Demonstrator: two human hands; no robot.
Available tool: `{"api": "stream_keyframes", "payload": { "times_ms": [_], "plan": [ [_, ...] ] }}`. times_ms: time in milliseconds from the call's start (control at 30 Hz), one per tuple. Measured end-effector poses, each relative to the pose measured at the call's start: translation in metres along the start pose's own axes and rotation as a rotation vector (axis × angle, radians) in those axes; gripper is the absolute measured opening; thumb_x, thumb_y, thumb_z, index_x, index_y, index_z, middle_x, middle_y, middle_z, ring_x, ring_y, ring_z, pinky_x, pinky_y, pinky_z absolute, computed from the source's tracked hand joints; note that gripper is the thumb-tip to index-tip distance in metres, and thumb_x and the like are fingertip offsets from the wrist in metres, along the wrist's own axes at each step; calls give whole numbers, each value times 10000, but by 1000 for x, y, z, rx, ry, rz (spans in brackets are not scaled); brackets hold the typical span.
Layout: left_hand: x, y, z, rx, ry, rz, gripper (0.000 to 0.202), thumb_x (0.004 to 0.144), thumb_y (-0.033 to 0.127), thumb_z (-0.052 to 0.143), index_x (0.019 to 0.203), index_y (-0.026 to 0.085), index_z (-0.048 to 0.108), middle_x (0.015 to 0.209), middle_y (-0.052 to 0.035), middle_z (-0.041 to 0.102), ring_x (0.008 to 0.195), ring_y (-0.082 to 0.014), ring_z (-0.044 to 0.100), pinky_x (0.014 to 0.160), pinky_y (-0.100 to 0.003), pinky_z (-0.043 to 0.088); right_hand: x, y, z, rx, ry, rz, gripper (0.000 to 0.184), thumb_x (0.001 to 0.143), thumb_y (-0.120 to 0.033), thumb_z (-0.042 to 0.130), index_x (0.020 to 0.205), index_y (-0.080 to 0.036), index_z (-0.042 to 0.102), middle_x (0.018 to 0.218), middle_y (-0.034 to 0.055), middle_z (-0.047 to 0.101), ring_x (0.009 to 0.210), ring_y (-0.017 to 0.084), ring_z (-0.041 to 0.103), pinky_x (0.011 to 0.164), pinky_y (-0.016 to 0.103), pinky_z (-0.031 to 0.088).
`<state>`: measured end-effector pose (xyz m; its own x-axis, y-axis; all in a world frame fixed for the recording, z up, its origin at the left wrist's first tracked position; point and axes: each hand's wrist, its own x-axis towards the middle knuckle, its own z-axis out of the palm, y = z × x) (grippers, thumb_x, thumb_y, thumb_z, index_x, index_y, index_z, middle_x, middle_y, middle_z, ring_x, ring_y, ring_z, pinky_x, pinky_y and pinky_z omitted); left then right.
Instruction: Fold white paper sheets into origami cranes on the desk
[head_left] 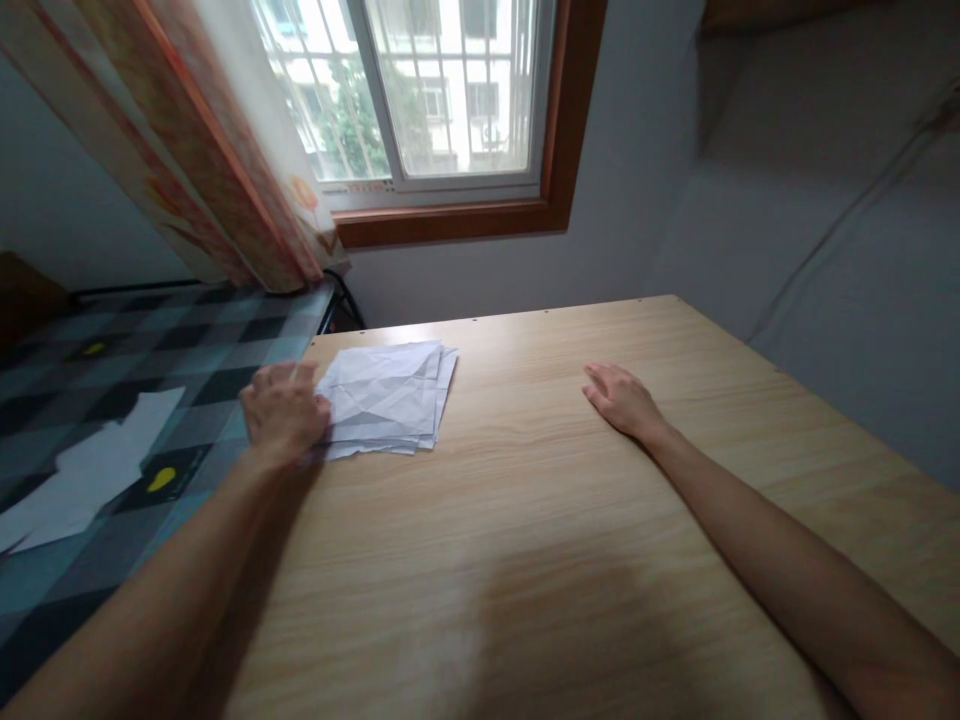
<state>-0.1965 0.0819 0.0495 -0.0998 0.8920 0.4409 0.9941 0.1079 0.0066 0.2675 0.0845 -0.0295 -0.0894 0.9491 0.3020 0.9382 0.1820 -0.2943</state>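
A stack of creased white paper (386, 395) lies near the far left corner of the wooden table (480, 560). The sheets are uneven, with ragged lower edges and fold lines across the top one. At the stack's left edge is my left hand (285, 410), its fingers curled and its thumb against the paper; the fingertips are hidden and slightly blurred. My right hand (619, 398) rests palm down on the bare wood, well to the right of the stack. Its fingers are stretched out, and nothing is in it.
Left of the table, a bed with a checked cover (225, 400) holds irregular white paper pieces (97, 475). A barred window (450, 100) and an orange patterned curtain (217, 130) are at the back. A wall (825, 230) with a cable stands on the right.
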Motion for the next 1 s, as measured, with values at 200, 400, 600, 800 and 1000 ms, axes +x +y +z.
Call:
{"api": "stream_keyframes", "payload": {
  "times_ms": [200,400,600,800,1000],
  "plan": [
    [-24,56,30,-93,-402,372,595,953,550,335,1480,283,404,1617,-78,288,1488,-401,180,1140,-672,135,-2,-2,-2,3,1,7,439,936,-307,478,1315,-108,577,1379,167,597,1280,301,543,1099,456,411],
    [-15,55,42,-54,-509,322,674,951,594,285,1536,261,316,1642,-94,209,1505,-382,159,1150,-635,165,-3,0,0,108,9,22,369,903,-285,523,1214,-127,643,1346,165,618,1281,303,533,1119,468,378],
    [8,45,50,-57,-480,376,633,947,572,329,1490,258,413,1625,-91,266,1501,-380,182,1154,-660,143,0,9,5,532,144,134,224,745,-249,677,953,-185,731,1187,121,704,1187,297,588,1123,479,362],
    [-10,58,50,-506,43,214,742,960,648,209,1437,144,474,1566,-163,372,1493,-322,246,1209,-544,183,7,29,9,851,362,309,382,759,-498,647,968,-179,668,949,84,717,835,201,680,823,395,561],
    [-19,67,15,-1078,301,-45,840,927,747,162,1505,171,365,1583,-137,351,1476,-268,303,1230,-469,195,11,43,-22,1117,720,434,630,799,-760,461,1053,-201,601,1085,92,680,1040,202,673,959,425,512]
  ]
}}
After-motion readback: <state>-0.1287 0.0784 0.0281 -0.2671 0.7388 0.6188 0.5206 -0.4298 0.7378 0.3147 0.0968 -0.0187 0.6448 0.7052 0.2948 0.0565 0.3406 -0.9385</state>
